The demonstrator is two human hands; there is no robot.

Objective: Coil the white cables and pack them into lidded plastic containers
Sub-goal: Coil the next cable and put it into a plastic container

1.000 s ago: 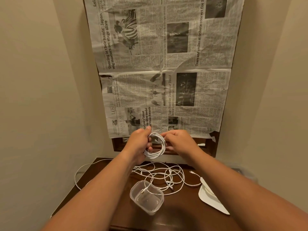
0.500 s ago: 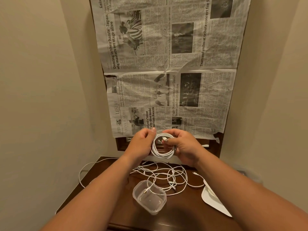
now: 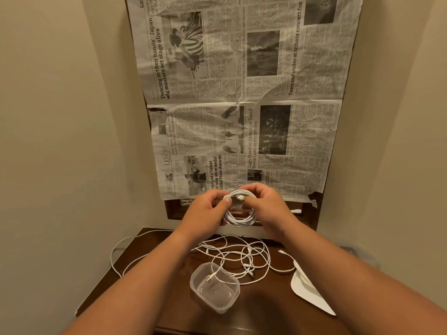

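Head view. A big newspaper [image 3: 242, 93] covers the wall far behind the container [image 3: 215, 290]. The dark table [image 3: 266, 313] carries the container, open, near its front edge. The loose cables [image 3: 242, 257] lie tangled just behind the container. 1 strand is draped over its rim with a gold plug [image 3: 209, 278] inside, and 1 loop hangs past the table edge to the container's left. The white lid [image 3: 307, 291] lies flat to the container's right, apart from it.

Both hands are up above and behind the container, holding 1 coiled cable [image 3: 239, 220]. The left hand [image 3: 205, 211] has its fingers curled round the coil's left side, thumb pressed on the front. The right hand [image 3: 268, 209] pinches the top of the coil, fingers clamped where the plug end [image 3: 240, 197] sits.

Risks, as judged:
- The coil is springy, so if either grip eases before the end is tucked, the loops likely pop open.
- The coil looks about as wide as the container, so it may not seat and the lid may not close.
- The gold plug would get trapped under the coil.
- Lowering the hands could snag the tangle and drag the light container.
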